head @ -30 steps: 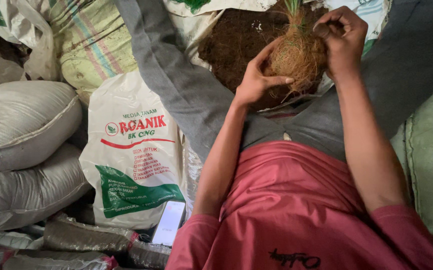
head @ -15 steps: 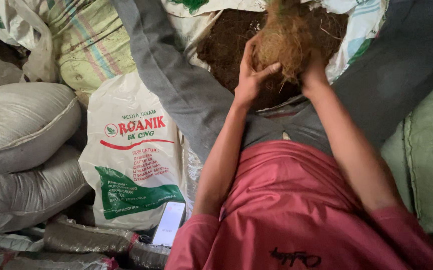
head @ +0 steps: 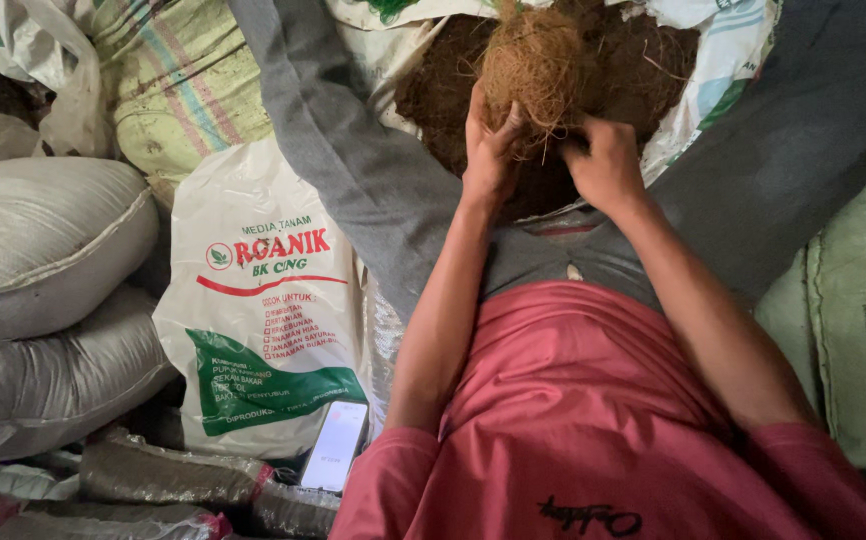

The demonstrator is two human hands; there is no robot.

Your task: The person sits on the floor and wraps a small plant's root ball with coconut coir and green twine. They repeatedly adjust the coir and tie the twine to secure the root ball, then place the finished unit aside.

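A brown fibrous root ball (head: 536,65) is held over an open sack of dark soil (head: 643,70) between my legs. My left hand (head: 488,150) cups the ball from its left and lower side, fingers pressed into the fibres. From the lower right, my right hand (head: 608,165) grips the same ball, knuckles toward me. The plant's top is cut off by the frame's upper edge.
A white printed bag with a green band (head: 263,320) leans at my left. Grey filled sacks (head: 43,240) pile at far left, a striped woven sack (head: 183,90) lies behind. A phone (head: 334,446) rests by my left knee. A green sack (head: 863,310) stands at right.
The root ball has been lowered toward the soil sack. My right hand slid from the ball's top right to its lower right side; my left hand stays on its left.
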